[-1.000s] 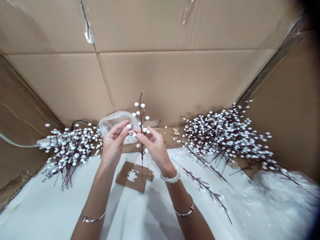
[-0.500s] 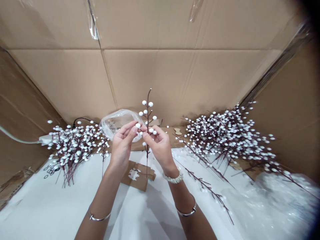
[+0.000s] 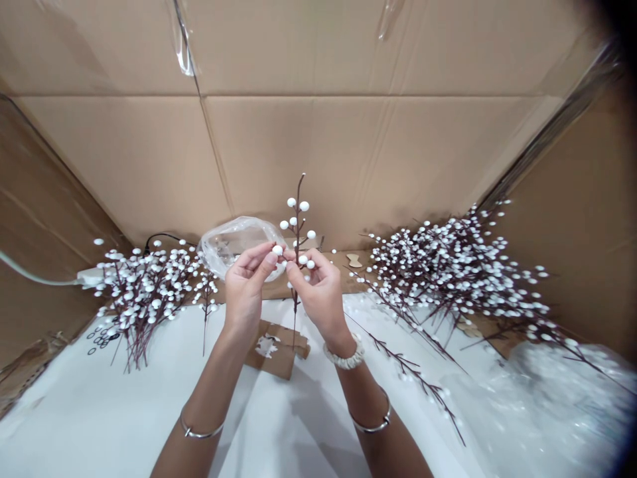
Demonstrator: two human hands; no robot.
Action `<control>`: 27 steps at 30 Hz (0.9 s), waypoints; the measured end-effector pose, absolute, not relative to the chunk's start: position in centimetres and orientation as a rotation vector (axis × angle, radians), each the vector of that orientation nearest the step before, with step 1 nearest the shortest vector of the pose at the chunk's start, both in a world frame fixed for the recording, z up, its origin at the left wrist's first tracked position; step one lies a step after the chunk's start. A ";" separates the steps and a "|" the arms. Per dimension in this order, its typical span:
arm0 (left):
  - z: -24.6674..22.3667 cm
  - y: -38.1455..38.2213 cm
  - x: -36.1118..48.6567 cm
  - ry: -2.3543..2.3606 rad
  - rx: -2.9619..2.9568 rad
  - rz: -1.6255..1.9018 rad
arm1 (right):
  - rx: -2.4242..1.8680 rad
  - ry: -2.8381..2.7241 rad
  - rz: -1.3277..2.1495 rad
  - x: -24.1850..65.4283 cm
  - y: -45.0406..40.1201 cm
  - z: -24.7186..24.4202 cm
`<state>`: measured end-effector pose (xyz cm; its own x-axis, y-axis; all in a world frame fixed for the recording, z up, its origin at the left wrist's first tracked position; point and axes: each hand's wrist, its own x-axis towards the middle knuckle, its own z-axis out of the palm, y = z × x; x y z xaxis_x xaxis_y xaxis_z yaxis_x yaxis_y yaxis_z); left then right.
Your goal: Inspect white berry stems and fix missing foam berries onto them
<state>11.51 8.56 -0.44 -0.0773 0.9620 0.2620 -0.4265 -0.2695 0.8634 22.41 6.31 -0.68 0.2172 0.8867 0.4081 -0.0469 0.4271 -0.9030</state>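
Note:
An artificial berry stem (image 3: 297, 229), dark brown with white berries, stands upright between my hands. My right hand (image 3: 318, 287) is closed, thumb and fingers pinching it around its middle. My left hand (image 3: 247, 282) pinches a white berry (image 3: 277, 250) on the stem's left side; whether the berry is fixed to a twig there is hidden by the fingers. The stem's lower end hangs down in front of a piece of cardboard (image 3: 273, 365) on the white table covering (image 3: 124, 425).
Bunches of white-berry stems lie at left (image 3: 149, 285) and right (image 3: 442, 265). A bare twig (image 3: 413, 372) lies right of my arm. A clear plastic bag (image 3: 213, 249) is behind my left hand, crumpled plastic (image 3: 552, 405) at front right. Cardboard walls (image 3: 318, 146) enclose the table.
Both hands and the stem have shifted very slightly to the right. The left-hand pinch on the berry and the right-hand hold on the stem look the same.

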 end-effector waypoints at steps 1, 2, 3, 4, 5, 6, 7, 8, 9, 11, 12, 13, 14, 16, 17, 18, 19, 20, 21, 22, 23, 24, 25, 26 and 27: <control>-0.5 8.5 11.5 0.747 1.055 1.603 | -0.918 -1.171 0.787 22.4 6.2 -0.6; -0.5 8.5 11.5 0.757 1.062 1.607 | -0.922 -1.173 0.782 22.4 6.1 -0.4; -0.5 8.5 11.5 0.765 1.067 1.610 | -0.926 -1.176 0.777 22.4 6.1 -0.3; -0.5 8.5 11.6 0.769 1.071 1.613 | -0.930 -1.180 0.770 22.4 6.0 -0.2; -0.5 8.4 11.6 0.771 1.074 1.615 | -0.935 -1.185 0.764 22.4 5.9 -0.1; -0.5 8.4 11.6 0.773 1.078 1.619 | -0.941 -1.191 0.758 22.5 5.8 -0.1; -0.5 8.4 11.6 0.774 1.082 1.622 | -0.947 -1.195 0.754 22.5 5.8 0.0; -0.5 8.4 11.7 0.773 1.086 1.625 | -0.953 -1.199 0.750 22.5 5.8 0.0; -0.5 8.4 11.7 0.773 1.090 1.628 | -0.957 -1.202 0.748 22.5 5.8 -0.1; -0.5 8.4 11.7 0.777 1.097 1.635 | -0.958 -1.209 0.745 22.6 5.8 -0.1; -0.5 8.4 11.8 0.779 1.100 1.638 | -0.957 -1.211 0.743 22.6 5.8 -0.2; -0.5 8.4 11.8 0.784 1.103 1.641 | -0.956 -1.214 0.740 22.6 5.8 -0.2; -0.5 8.4 11.8 0.789 1.106 1.642 | -0.958 -1.218 0.737 22.6 5.8 -0.3; -0.4 8.4 11.8 0.801 1.115 1.644 | -0.966 -1.227 0.725 22.7 5.9 -0.3; -0.4 8.4 11.8 0.808 1.122 1.644 | -0.970 -1.231 0.719 22.7 5.9 -0.3; -0.4 8.3 11.8 0.816 1.130 1.645 | -0.975 -1.233 0.714 22.7 5.9 -0.2; -0.4 8.3 11.8 0.821 1.138 1.645 | -0.982 -1.232 0.711 22.7 5.9 -0.2; -0.4 8.3 11.9 0.823 1.145 1.643 | -0.988 -1.231 0.709 22.8 5.9 -0.2; -0.4 8.2 11.9 0.823 1.151 1.643 | -0.992 -1.230 0.708 22.8 5.9 -0.1; -0.4 8.2 12.0 0.823 1.155 1.642 | -0.993 -1.230 0.709 22.8 5.9 -0.1; -0.4 8.2 12.0 0.825 1.158 1.641 | -0.990 -1.230 0.709 22.9 5.9 -0.1; -0.4 8.2 12.1 0.830 1.159 1.641 | -0.987 -1.230 0.711 22.9 5.9 -0.1; -0.4 8.3 12.1 0.839 1.164 1.639 | -0.983 -1.231 0.716 22.9 5.9 -0.1; -0.4 8.3 12.0 0.849 1.172 1.635 | -0.980 -1.232 0.726 23.0 6.0 -0.1; -0.4 8.4 11.9 0.853 1.187 1.624 | -0.975 -1.232 0.743 23.0 6.0 -0.1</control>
